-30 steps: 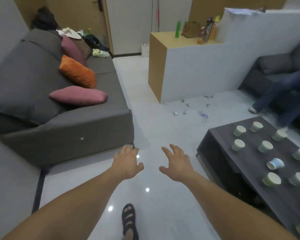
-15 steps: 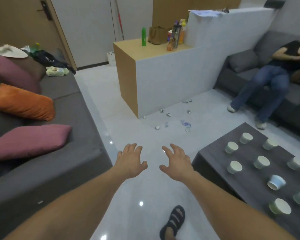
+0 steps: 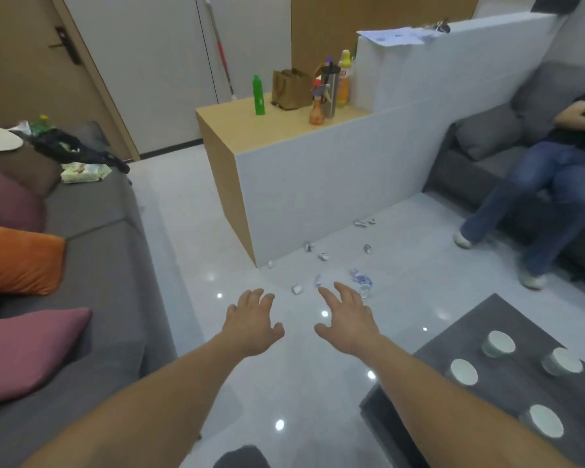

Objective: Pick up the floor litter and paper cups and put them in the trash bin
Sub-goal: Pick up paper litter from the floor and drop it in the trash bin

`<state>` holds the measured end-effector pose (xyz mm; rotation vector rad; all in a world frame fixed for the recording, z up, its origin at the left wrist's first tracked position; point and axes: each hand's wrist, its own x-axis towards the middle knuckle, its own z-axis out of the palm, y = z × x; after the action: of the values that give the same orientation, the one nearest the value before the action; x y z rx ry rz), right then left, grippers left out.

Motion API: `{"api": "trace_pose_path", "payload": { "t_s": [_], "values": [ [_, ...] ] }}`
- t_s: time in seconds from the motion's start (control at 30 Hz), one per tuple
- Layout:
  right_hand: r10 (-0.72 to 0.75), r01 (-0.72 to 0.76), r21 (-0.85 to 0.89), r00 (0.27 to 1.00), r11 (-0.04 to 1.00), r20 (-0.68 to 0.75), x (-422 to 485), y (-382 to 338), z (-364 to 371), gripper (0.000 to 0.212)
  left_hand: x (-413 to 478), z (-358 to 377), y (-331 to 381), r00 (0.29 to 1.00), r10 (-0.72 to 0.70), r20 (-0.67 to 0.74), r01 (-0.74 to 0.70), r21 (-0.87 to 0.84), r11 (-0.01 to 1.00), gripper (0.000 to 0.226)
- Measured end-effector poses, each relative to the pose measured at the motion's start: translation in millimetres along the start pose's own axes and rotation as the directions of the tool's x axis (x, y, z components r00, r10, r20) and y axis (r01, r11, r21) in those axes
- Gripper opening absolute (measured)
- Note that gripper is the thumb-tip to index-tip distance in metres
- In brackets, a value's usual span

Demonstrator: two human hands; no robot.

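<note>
A: Hands?
B: Left hand [image 3: 250,324] and right hand [image 3: 347,324] both reach out in front, palms down. Fingers are spread and straight, holding nothing. They hover above the floor [image 3: 190,265], apart from each other.

A: Floor surface?
B: Glossy pale tile. Ceiling lights mirror in it as bright spots.

A: Litter?
B: Floor litter [image 3: 323,256] is small crumpled scraps, white with blue print, wadded into irregular lumps. They lie on the tile at the foot of the white partition [image 3: 335,184]. The loose band runs from just beyond the right fingertips, up and rightward along the partition's base. The biggest wad [image 3: 361,282], flattened and bluish, lies nearest the right hand. The pieces are too small to tell which way each points.

A: Cups?
B: Paper cups [image 3: 498,343], four in view, stand on the dark matte table [image 3: 510,390] at lower right. Round, pale, tapered. All upright, mouths up, long axis vertical, set apart in rough rows.

A: Surroundings?
B: Grey fabric sofa [image 3: 108,265] at left, with an orange cushion [image 3: 17,261] and a pink cushion [image 3: 24,352], both soft and rectangular. A wood-topped counter [image 3: 284,130] joins the partition, and a green plastic bottle [image 3: 258,95] stands upright on it. A person [image 3: 554,184] in blue jeans sits on a second grey sofa [image 3: 453,177] at right.
</note>
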<state>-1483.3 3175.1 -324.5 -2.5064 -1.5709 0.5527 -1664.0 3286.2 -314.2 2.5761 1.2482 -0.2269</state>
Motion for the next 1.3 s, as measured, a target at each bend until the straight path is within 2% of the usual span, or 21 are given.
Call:
{"api": "trace_pose_path", "payload": {
  "t_s": [0.5, 0.8, 1.03, 1.3],
  "values": [
    [0.086, -0.085, -0.021, 0.990, 0.996, 0.108, 265, 88, -49, 0.078, 307, -21, 32, 0.993, 0.086, 0.084, -0.082, -0.042, 0.996, 0.070],
    [0.062, -0.069, 0.014, 0.959, 0.998, 0.276, 405, 134, -29, 0.080, 438, 0, 27, 0.976, -0.006, 0.218, 0.021, -0.067, 0.998, 0.068],
    [-0.018, 0.007, 0.025, 0.880, 1.000, 0.475, 542, 202, 40, 0.079, 538, 78, 26, 0.909, -0.190, 0.371, 0.250, -0.121, 0.961, 0.069],
    [-0.050, 0.071, -0.017, 0.835, 0.997, 0.549, 721, 285, 209, 0.078, 671, 260, 3, 0.854, -0.300, 0.425, 0.406, -0.184, 0.895, 0.066]
  ]
}}
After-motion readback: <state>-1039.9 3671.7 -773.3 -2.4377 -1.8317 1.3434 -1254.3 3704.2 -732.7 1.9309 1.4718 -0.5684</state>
